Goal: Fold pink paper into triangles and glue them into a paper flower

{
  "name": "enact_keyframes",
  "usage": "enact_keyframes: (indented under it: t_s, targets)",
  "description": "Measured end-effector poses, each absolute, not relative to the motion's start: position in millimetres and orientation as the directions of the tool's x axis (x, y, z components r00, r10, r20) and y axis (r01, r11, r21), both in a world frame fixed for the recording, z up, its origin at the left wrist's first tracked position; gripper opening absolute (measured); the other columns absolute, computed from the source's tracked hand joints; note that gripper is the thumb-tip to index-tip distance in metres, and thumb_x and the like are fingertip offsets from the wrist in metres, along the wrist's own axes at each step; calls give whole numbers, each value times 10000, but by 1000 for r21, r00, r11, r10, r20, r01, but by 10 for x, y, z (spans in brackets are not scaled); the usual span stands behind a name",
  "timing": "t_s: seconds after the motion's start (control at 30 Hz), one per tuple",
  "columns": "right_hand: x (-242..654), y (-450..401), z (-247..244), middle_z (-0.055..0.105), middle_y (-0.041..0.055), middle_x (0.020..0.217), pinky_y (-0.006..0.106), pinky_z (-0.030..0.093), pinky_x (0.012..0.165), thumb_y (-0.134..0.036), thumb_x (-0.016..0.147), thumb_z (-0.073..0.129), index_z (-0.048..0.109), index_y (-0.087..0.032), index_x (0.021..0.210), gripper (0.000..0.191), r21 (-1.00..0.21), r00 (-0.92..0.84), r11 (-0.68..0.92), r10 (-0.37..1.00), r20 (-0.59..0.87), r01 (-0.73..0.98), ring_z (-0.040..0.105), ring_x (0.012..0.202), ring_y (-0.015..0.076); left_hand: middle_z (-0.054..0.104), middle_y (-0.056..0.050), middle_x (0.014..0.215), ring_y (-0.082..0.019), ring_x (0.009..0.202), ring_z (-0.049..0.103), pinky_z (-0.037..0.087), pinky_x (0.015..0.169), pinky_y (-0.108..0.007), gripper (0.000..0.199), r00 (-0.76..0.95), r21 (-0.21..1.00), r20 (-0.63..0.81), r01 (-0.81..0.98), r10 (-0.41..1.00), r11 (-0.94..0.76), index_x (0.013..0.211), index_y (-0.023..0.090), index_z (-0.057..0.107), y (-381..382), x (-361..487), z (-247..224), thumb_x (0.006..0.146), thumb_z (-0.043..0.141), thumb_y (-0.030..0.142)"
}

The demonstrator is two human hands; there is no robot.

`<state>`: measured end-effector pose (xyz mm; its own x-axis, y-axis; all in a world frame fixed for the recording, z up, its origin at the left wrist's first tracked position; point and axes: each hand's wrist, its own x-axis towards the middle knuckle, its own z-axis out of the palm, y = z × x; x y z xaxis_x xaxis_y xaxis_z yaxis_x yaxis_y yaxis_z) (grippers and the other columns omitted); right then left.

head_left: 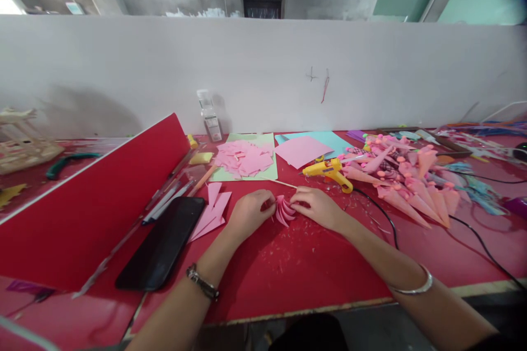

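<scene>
A small pink pleated paper piece (284, 210) lies between my two hands on the red table (296, 279). My left hand (254, 209) has its thumb and fingers curled together at the piece's left edge. On the other side, my right hand (315, 205) pinches at its upper right edge. A thin pale stick (282, 182) extends from near the right fingertips towards the upper left. Folded pink paper pieces (212, 211) lie left of my left hand. A yellow glue gun (331, 171) rests beyond my right hand.
Pink paper pieces (247, 158) are heaped on a green sheet (267, 170). Pink cones (415, 186) pile up at the right, near a black cord (382, 211). At the left are a black phone (164, 244), pens (167, 203) and a red upright board (102, 203).
</scene>
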<state>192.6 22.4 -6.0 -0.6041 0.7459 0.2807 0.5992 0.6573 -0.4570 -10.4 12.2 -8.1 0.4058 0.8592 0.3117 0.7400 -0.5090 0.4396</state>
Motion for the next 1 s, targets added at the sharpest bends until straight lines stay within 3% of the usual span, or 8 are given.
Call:
enact_keyframes:
  t_s: [0.17,0.33,0.7,1.0]
  targets:
    - [1920,218,-59,545,23,764,228,361,626,-235,818,462,599,-177,777,154,-457,-589,649,755,288,608,510,686,116,531,14,728,-104,648,489,380,599,-198,70,454,475,331,678,827,-562,710,185,529,138,-129,-75,754,486,217]
    - [1905,211,-65,552,32,806,241,376,655,-227,794,498,598,-174,829,118,-494,-568,646,758,321,583,522,724,127,552,8,773,-108,679,511,403,631,-208,117,479,516,342,624,809,-588,856,195,545,131,-122,-65,755,487,191]
    - [1877,151,-7,534,22,849,239,395,654,-230,802,494,580,-203,854,104,-512,-535,680,731,423,525,515,728,119,537,-6,831,-89,698,520,415,624,-187,197,447,509,482,557,753,-656,850,198,582,116,-107,-59,733,473,83]
    - [1859,100,40,478,19,824,227,400,664,-289,808,490,581,-204,821,125,-472,-541,734,678,497,488,499,742,111,569,-18,832,-108,756,554,442,685,-209,129,453,473,538,536,711,-699,834,197,592,110,-124,-51,774,486,154]
